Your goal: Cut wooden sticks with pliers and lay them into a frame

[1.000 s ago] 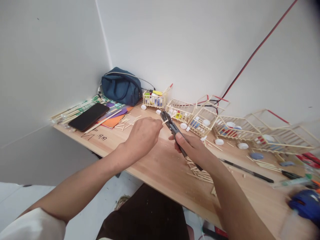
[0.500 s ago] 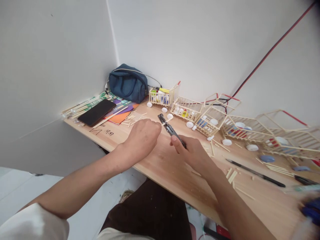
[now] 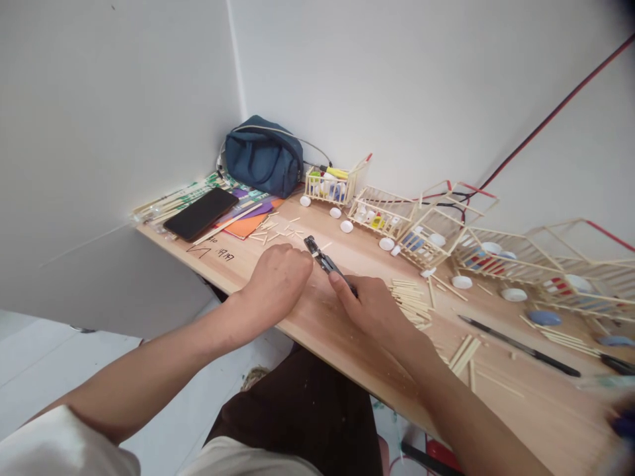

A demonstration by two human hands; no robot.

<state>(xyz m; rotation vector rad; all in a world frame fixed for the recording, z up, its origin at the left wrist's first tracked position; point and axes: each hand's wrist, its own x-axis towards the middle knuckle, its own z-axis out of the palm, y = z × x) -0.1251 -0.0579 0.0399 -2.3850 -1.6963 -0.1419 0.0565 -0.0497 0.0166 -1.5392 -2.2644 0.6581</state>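
Observation:
My left hand (image 3: 280, 281) is a closed fist over the table, its fingertips turned away from view. A thin wooden stick (image 3: 325, 246) pokes out beyond it and crosses the jaws of a dark metal nail clipper (image 3: 327, 263). The stick's other end is hidden behind my left knuckles, apparently pinched there. Wrapped round the clipper's handles is my right hand (image 3: 372, 304), thumb on top. Short cut sticks (image 3: 409, 301) lie in a pile beside my right hand, and more small pieces (image 3: 272, 231) are scattered beyond my left.
Stick-built carts (image 3: 381, 215) with white round wheels line the wall. At the left are a phone (image 3: 201, 213), a blue pouch (image 3: 262, 158), and orange paper (image 3: 244, 226). A black pen (image 3: 518, 345) lies at the right; the table edge (image 3: 337, 370) runs above my lap.
The clipper has shifted slightly left and closer to my left hand, and less of the stick shows past its jaws. The whole view has shifted a little, uncovering the stick pile.

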